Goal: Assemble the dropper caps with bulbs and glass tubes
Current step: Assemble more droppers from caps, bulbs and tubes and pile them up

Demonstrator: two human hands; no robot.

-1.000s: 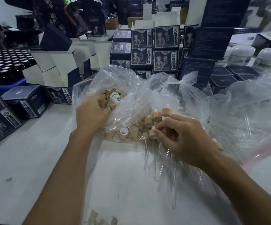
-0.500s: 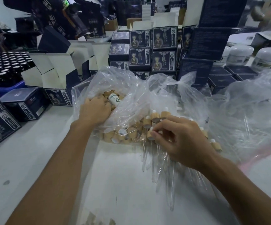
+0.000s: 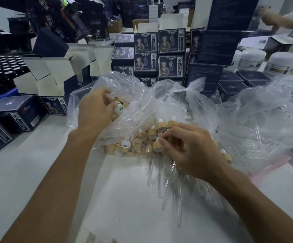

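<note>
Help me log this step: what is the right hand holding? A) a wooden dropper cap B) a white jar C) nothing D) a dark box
A: the right hand pinches a wooden dropper cap by the clear bag, with glass tubes below.

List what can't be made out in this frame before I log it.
- Left hand, head view: fingertips blurred in the plastic bag; grasp unclear.
- Right hand: palm side hidden; it pinches a wooden cap.
- Glass tubes: count unreadable, transparent and overlapping.
</note>
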